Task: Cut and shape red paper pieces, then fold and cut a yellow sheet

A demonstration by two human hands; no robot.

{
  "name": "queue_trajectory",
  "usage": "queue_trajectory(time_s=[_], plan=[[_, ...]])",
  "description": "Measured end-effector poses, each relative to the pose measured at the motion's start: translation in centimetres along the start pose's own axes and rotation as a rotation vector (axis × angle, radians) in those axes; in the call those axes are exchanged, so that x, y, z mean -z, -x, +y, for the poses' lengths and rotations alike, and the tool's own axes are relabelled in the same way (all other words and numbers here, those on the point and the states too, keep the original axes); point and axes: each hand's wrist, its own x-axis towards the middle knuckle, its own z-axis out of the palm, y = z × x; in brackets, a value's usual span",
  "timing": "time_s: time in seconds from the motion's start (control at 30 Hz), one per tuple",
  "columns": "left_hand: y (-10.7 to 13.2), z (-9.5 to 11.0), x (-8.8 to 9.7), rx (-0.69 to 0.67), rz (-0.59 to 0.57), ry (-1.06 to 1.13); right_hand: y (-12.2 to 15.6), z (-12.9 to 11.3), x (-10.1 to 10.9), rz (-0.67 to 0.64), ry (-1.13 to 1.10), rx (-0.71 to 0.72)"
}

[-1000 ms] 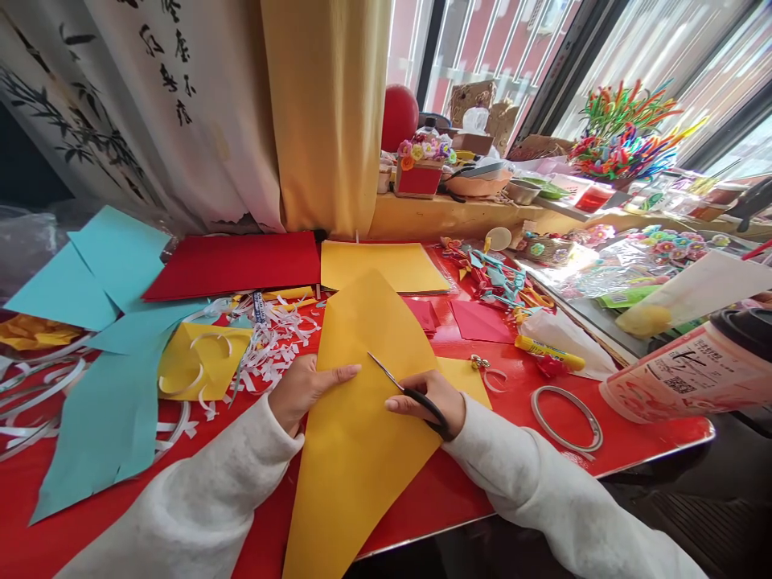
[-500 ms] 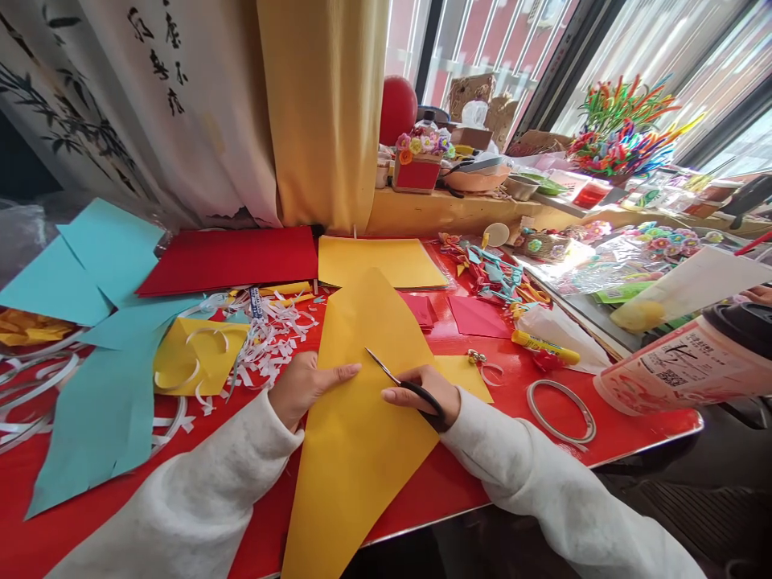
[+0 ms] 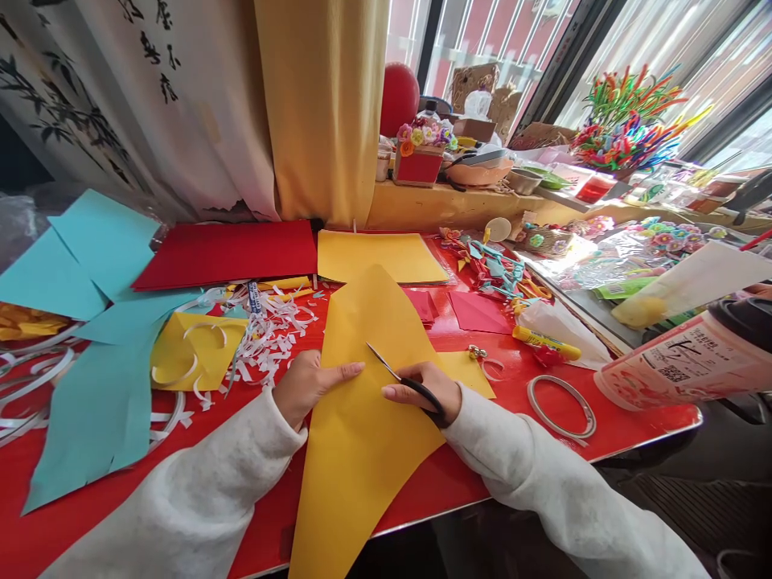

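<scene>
A large sheet of yellow paper [image 3: 355,434] is held up in front of me, its lower end hanging past the table's front edge. My left hand [image 3: 310,383] grips its left edge, thumb on top and fingers hidden behind. In my right hand [image 3: 431,390] is a pair of scissors [image 3: 416,388] with black handles. One blade shows above the paper, pointing up and left toward my left thumb; where the other blade lies is hidden. The right fingers are curled round the handles at the sheet's right side.
Blue paper pieces [image 3: 100,410] and white paper scraps [image 3: 274,338] lie left. Behind are red sheets [image 3: 226,253] and a yellow stack [image 3: 379,256]. To the right are a tape roll [image 3: 562,408], a yellow glue stick [image 3: 546,343] and a tilted drink cup [image 3: 681,366].
The view has shifted slightly. Both hands keep nearly the same hold on the paper and the scissors, and the sheet's lower part has swung a little to the right.
</scene>
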Motion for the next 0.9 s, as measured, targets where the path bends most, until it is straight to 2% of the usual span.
queue_trajectory(time_s=[0.27, 0.47, 0.67, 0.9], plan=[[-0.21, -0.22, 0.32, -0.005, 0.0, 0.001, -0.11, 0.3, -0.2, 0.009, -0.05, -0.003], [-0.13, -0.1, 0.06, 0.001, -0.001, 0.001, -0.04, -0.08, 0.09, -0.003, 0.011, 0.006], [-0.19, -0.27, -0.11, 0.036, -0.041, 0.0, 0.04, -0.42, 0.08, -0.03, 0.005, 0.012], [-0.13, -0.41, -0.04, 0.042, -0.046, -0.011, -0.08, 0.16, 0.03, -0.027, -0.05, 0.008]])
